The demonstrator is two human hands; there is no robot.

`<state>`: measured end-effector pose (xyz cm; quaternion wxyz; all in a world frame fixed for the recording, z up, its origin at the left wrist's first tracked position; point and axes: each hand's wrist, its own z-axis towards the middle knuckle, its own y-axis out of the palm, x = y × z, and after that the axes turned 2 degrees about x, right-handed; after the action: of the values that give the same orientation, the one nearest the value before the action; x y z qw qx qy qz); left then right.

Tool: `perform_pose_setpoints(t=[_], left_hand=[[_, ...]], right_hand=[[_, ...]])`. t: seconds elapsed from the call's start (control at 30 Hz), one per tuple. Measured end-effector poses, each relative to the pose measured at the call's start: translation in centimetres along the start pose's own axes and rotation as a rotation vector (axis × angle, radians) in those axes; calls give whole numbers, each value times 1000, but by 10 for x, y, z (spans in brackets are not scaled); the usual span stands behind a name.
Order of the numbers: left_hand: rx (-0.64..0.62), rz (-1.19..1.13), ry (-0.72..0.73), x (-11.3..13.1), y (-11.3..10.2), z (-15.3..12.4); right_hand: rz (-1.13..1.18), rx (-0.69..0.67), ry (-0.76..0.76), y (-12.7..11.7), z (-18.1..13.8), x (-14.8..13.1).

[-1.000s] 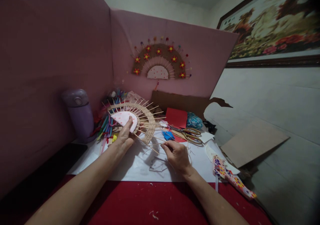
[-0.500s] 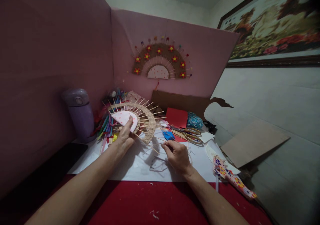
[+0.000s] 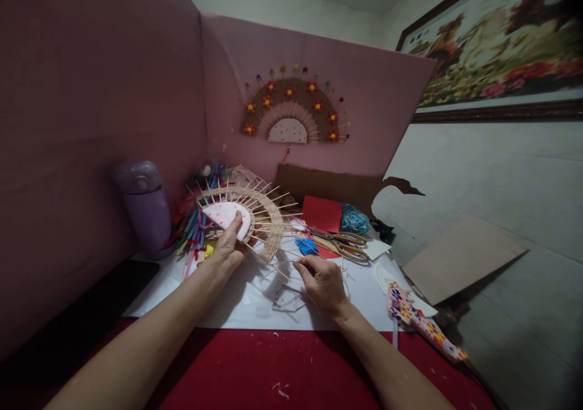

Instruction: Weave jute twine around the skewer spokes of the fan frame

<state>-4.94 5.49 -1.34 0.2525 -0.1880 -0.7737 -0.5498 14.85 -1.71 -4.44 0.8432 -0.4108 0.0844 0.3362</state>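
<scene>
My left hand [image 3: 226, 249] grips the lower edge of a half-round woven fan piece [image 3: 262, 212], its thumb pressed on the pink dotted paper centre [image 3: 224, 214]. Thin wooden sticks stick out from the woven jute band. My right hand [image 3: 321, 282] is closed in a pinch on a thin jute string that runs toward the fan's lower right end. Both hands are over the white paper sheet [image 3: 255, 304] on the red table [image 3: 291, 367].
A purple bottle [image 3: 144, 206] stands at the left by the pink partition. Scissors [image 3: 341, 244], red paper [image 3: 321, 214], blue yarn [image 3: 354, 220] and coloured sticks [image 3: 194, 231] lie behind the hands. A patterned strip [image 3: 423, 324] lies at the right. A finished fan [image 3: 291, 111] hangs on the wall.
</scene>
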Motion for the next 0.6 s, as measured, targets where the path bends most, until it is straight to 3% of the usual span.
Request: perform_pose_setpoints(t=[0.6], left_hand=[[11,-21,-14,1,2,-3]], right_hand=[[17,-14,3,1,-1,0]])
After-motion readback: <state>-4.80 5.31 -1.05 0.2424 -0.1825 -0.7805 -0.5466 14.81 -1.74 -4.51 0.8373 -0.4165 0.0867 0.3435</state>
